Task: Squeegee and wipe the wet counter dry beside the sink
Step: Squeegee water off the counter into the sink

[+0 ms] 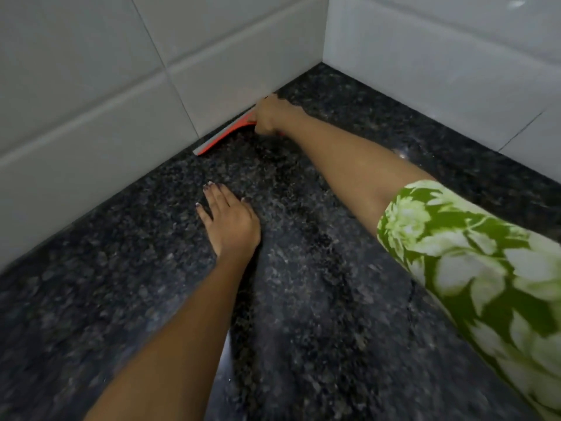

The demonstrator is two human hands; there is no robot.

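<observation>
A dark speckled granite counter (318,284) fills the view and runs into a tiled corner. My right hand (271,115) reaches far back and is shut on a red squeegee (226,135). Its grey blade edge lies on the counter right along the foot of the left wall. My left hand (229,217) rests flat on the counter, fingers apart, nearer to me and holding nothing. The squeegee's handle is hidden inside my right fist.
White wall tiles (121,86) bound the counter on the left and more white tiles (440,65) close it off at the back right, meeting in a corner. A green flowered sleeve (473,256) covers my right upper arm. No sink is in view.
</observation>
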